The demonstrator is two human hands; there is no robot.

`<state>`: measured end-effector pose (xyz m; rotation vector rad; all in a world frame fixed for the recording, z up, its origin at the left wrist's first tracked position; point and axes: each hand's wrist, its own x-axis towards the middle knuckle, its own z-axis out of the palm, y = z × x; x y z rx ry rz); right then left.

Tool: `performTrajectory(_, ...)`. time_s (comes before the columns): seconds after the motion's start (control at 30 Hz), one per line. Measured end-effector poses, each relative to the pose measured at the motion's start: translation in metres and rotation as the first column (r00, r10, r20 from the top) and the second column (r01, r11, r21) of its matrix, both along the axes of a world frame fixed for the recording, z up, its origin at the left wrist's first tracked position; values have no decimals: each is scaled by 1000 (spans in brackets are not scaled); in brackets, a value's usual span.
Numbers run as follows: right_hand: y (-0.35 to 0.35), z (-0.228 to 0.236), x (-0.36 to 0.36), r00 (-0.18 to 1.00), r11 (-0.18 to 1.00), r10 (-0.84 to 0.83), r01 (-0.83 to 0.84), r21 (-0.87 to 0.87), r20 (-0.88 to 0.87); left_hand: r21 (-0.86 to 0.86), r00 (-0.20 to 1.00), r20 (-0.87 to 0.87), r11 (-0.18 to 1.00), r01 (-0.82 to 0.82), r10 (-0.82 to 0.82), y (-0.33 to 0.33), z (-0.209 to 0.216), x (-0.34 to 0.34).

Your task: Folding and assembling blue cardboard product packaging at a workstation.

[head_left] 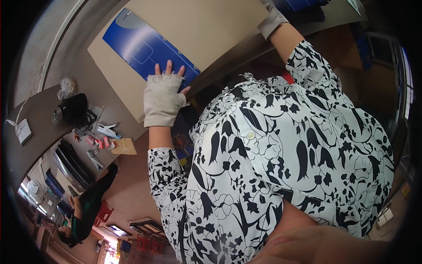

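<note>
Hands in fingerless gloves work a blue sheet [147,46] on the table [206,22]: left hand [165,90] pressing flat, fingers spread; right hand [272,20] reaching beyond, grip unclear. Smoothing appears underway; next likely needs steady alignment.

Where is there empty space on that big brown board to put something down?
The brown board is bare between the blue sheet and the right hand at its far edge. A narrow bare strip also runs left of the blue sheet. The left hand presses on the blue sheet. The grey shelf is crowded with small tools.
</note>
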<state>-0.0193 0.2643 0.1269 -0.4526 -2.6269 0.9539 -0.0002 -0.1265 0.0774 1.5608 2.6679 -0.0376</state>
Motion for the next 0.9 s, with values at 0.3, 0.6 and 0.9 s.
performTrajectory(0.3,-2,-5,5,1000,1000,-8,8,-9,2,132,1000,12,991,-15,13,7,-21,15)
performTrajectory(0.6,-44,-39,3,994,994,101,-102,-25,-49,171,983,68,973,155,-169,-10,-34,1)
performTrajectory(0.9,-134,-17,36,953,895,279,-302,328,117,137,971,72,967,217,-228,-9,-35,-4)
